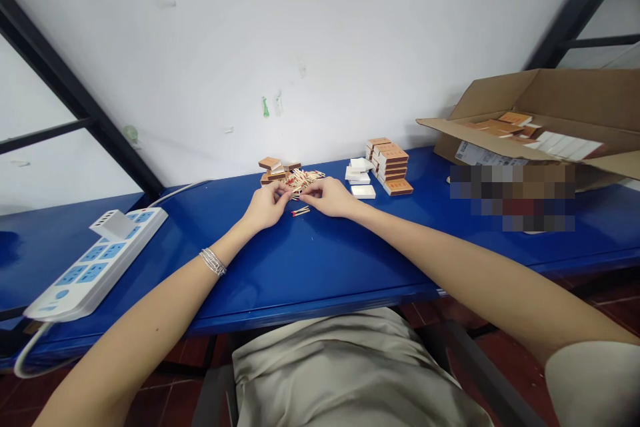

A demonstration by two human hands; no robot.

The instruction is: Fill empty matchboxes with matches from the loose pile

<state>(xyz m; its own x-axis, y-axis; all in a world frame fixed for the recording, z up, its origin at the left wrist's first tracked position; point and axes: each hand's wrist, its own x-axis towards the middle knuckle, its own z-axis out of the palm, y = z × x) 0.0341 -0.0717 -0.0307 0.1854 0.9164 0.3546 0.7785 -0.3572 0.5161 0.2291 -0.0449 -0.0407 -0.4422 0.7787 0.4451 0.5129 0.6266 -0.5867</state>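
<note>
My left hand [267, 205] and my right hand [327, 197] meet on the blue table [310, 260], fingers pinched together around a few matches from the loose pile of red-tipped matches [303, 181] just behind them. A couple of matches [301, 211] lie on the table between my hands. Brown matchbox sleeves [274, 168] sit behind the pile. Right of it stand a stack of brown matchboxes [391, 167] and white inner trays [360, 177].
A white and blue power strip [95, 260] with its cable lies at the left. An open cardboard carton [540, 127] holding more boxes stands at the far right. A white wall runs behind the table; dark metal frame bars stand at both sides.
</note>
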